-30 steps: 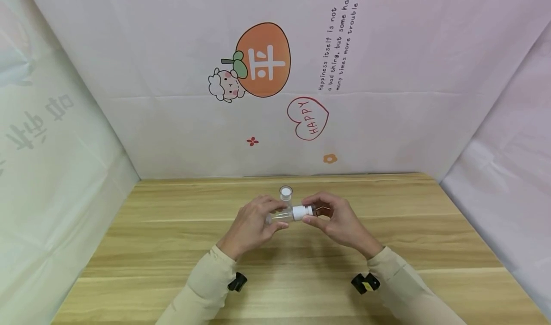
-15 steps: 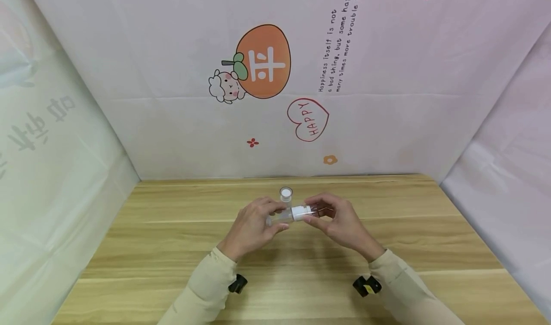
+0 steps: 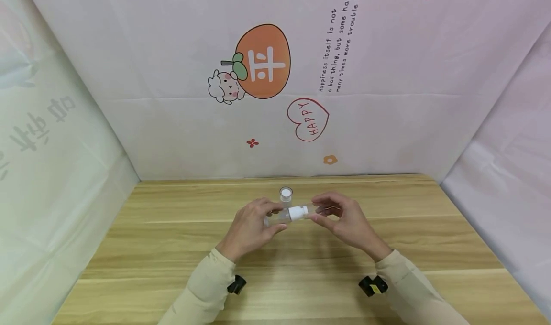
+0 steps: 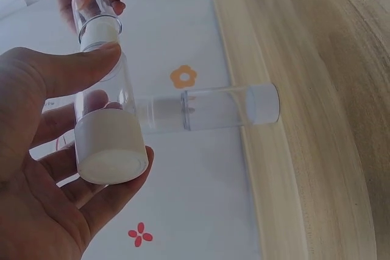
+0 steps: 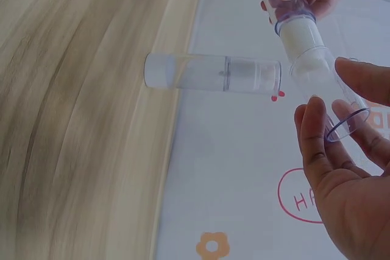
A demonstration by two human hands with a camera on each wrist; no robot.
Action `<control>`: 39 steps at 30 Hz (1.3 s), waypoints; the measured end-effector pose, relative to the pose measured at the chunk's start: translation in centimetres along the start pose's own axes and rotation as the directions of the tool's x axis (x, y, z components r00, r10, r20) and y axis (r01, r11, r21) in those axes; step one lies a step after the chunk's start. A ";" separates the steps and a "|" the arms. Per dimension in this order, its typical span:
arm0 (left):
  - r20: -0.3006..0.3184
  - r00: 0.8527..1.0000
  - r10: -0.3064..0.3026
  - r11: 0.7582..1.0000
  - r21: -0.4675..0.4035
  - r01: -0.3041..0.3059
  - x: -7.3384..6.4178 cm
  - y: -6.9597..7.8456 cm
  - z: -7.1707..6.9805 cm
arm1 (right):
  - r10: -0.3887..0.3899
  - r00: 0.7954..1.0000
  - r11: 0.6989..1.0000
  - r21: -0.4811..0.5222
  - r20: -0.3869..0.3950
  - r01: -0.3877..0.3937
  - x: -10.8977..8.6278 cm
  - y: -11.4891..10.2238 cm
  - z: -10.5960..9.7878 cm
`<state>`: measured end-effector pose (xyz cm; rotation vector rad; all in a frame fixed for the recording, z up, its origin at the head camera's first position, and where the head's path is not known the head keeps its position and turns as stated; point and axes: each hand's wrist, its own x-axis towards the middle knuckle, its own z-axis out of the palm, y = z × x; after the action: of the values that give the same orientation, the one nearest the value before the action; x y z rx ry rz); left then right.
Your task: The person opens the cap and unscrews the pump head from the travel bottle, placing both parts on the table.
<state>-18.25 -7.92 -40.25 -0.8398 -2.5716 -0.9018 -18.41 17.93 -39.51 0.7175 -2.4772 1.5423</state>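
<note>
My left hand (image 3: 248,225) grips a clear cosmetic bottle (image 4: 111,147) with a white base, tilted above the table. At its other end is a white collar (image 3: 298,213). My right hand (image 3: 347,222) holds a clear cap (image 5: 321,83) between thumb and fingers, its near end over the tip of the white top part. Between the hands, the white collar shows bare in the right wrist view. Just behind the held bottle, a second clear bottle (image 4: 213,108) stands upright on the table with its own cap on; the head view shows mostly its top.
The wooden table (image 3: 172,248) meets a white printed cloth (image 3: 193,138) at its back edge. More white cloth hangs on the left and right sides. A black wrist mount (image 3: 236,284) sits at the left sleeve, another black mount (image 3: 372,286) at the right.
My right hand has shifted a little to the right with the clear cap, sliding it outward along the white collar. My left hand and the standing bottle stay almost where they were.
</note>
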 end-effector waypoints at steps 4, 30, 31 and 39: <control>0.001 1.000 -0.014 1.000 -0.010 0.014 0.0 -0.1 0.0 | 0.003 1.000 1.000 -0.011 -0.010 -0.003 -0.1 0.1 -0.5; 0.027 1.000 -0.009 1.000 -0.015 0.010 -0.4 0.0 0.2 | 0.049 0.998 0.983 -0.175 -0.042 -0.056 -0.6 3.0 -3.4; 0.028 1.000 -0.010 1.000 -0.015 0.011 -0.4 0.0 0.2 | 0.049 0.998 0.982 -0.182 -0.044 -0.056 -0.6 3.2 -3.5; 0.038 0.999 -0.012 1.000 0.000 0.012 -0.3 0.1 0.2 | 0.086 0.995 0.966 -0.239 -0.054 -0.097 -0.6 4.1 -4.2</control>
<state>-17.97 -7.85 -40.55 -0.8506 -2.6117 -0.8982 -20.28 23.31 -41.06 0.5309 -2.6361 1.2366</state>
